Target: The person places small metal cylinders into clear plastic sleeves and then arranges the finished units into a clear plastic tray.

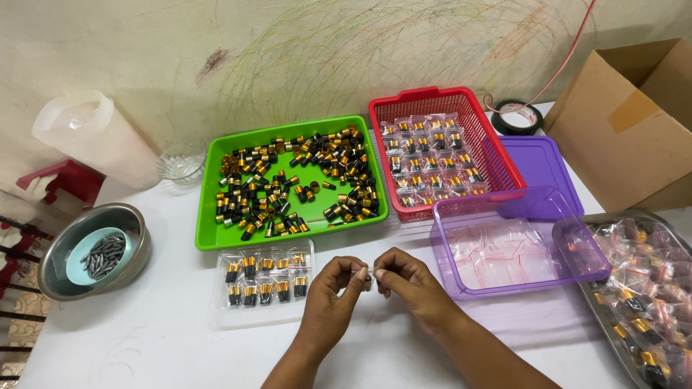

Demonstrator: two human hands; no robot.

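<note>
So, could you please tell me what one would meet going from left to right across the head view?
Steel bowl → white plastic jug → glass dish → green tray → red basket → tape roll → cardboard box.

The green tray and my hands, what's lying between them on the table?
In the head view, a clear flat tray of small bagged black-and-gold parts lies between the green tray and the left hand; the right hand is beside it.

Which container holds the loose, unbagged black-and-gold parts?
The green tray, left of the red basket. Its parts lie loose in a heap; the red basket and the metal tray at right hold them sealed in small clear bags, and the purple tub holds only empty bags.
</note>
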